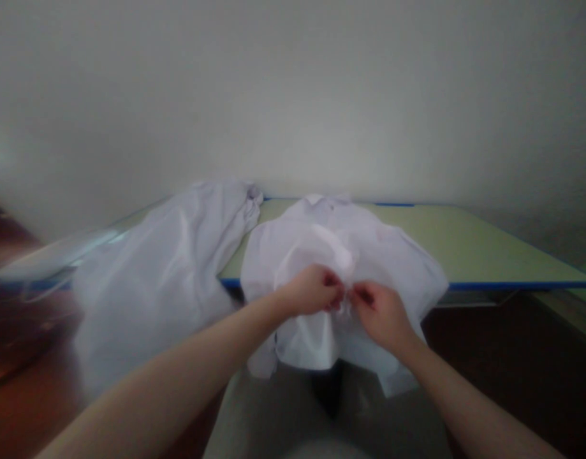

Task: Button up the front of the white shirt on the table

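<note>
A white collared shirt [393,255] lies spread on the table, its collar towards the wall and its lower part hanging over the front edge above my lap. My left hand [316,290] is closed in a pinch on the shirt's cloth near the middle. Close beside it, almost touching, my right hand [381,312] pinches the same gathered bit of the shirt from the right. Blur hides the exact detail between the fingertips.
The pale green table [493,255] has a blue edge and stands against a grey wall [293,95]. To the left, a heap of white cloth [173,268] drapes over the front edge. A blurred white object [53,255] lies at the far left.
</note>
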Action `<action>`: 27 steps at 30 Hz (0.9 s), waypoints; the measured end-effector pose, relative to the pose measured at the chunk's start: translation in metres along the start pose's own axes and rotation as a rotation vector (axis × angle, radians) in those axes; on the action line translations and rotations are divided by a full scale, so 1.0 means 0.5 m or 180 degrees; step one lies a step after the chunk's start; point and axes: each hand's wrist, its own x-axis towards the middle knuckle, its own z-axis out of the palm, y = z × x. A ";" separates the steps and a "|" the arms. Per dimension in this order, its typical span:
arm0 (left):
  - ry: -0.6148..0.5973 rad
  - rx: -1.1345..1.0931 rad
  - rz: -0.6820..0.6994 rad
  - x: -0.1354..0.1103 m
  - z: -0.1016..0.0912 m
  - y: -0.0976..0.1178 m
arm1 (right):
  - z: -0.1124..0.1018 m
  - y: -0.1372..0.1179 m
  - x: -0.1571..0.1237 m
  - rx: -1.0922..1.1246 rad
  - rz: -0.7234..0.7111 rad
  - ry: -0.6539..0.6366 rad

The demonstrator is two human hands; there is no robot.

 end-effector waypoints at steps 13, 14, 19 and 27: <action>0.0126 -0.0046 0.0003 0.002 0.009 -0.001 | -0.006 -0.009 -0.008 -0.0074 -0.0242 0.0059; 0.0125 -0.0076 -0.0006 0.001 0.009 0.000 | -0.007 -0.010 -0.009 -0.0017 -0.0238 0.0012; 0.0077 -0.0054 0.0033 -0.008 0.011 0.004 | -0.011 -0.004 -0.011 0.0455 -0.0081 -0.0288; 0.0105 0.0201 0.0166 -0.013 0.015 -0.003 | 0.007 0.010 -0.008 0.0580 0.0418 -0.0146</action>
